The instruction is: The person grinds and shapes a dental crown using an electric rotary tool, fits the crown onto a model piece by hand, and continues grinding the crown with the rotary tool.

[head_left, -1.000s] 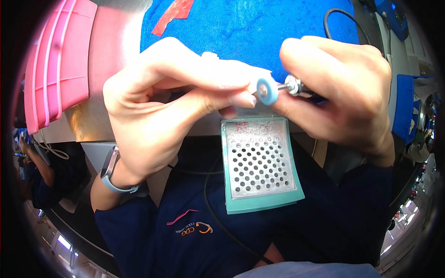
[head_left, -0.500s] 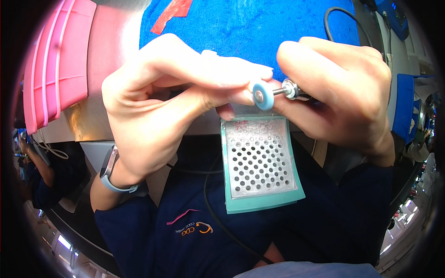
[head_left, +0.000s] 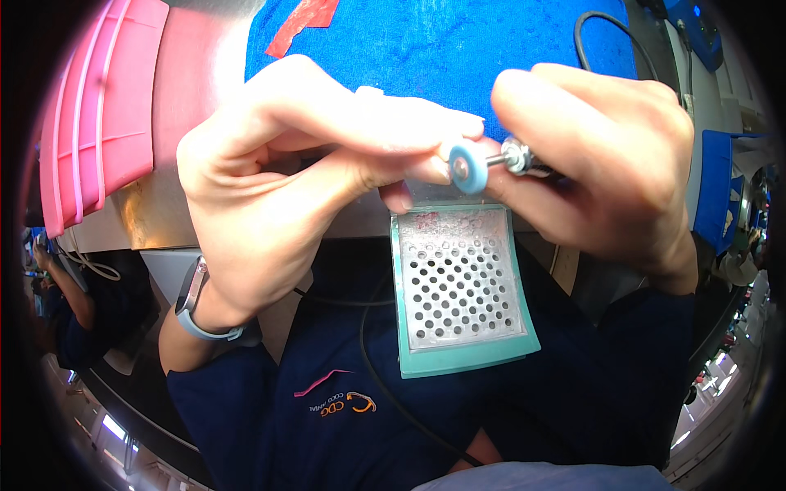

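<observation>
Your left hand [head_left: 278, 188]: grip pinched, thumb and forefinger pressed together on something too small to make out, fingertips touching blue polishing wheel [head_left: 468, 166]
Your right hand [head_left: 602, 176]: grip closed around rotary tool [head_left: 524, 159], wheel on its metal shaft pointing left
Wheel sits between both hands, just above perforated metal tray [head_left: 458, 286] with teal rim
Blue mat [head_left: 434, 41] on desk behind hands; pink bin [head_left: 98, 114] at your left; grey wristband [head_left: 192, 307] on left wrist
</observation>
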{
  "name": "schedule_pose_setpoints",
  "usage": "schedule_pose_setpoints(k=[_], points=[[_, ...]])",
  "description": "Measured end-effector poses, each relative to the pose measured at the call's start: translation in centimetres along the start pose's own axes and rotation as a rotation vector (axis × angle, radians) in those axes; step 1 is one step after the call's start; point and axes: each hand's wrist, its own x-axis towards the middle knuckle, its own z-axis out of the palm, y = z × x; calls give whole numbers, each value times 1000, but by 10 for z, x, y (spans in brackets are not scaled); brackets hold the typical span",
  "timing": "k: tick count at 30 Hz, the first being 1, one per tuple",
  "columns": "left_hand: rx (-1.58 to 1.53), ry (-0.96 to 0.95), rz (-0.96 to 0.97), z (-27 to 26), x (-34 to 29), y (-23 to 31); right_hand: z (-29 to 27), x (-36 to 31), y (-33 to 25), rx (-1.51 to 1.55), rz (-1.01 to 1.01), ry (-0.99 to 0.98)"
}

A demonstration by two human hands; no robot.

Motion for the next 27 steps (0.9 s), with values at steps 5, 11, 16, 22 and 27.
schedule_pose_setpoints(k=[5,11,16,22,27], points=[[-69,29,-38,-1,0,-1,-10,7,6,7,4,-57],[-82,47,-28,0,-2,-1,-8,7,1,5,38,-40],[-54,-8,-11,-3,-2,-4,0,4,1,21,5,112],[-61,-11,-44,-3,-1,0,-1,3,2,53,-19,124],[-12,-47,2,-4,-1,-3,-12,7,0,-14,0,-128]])
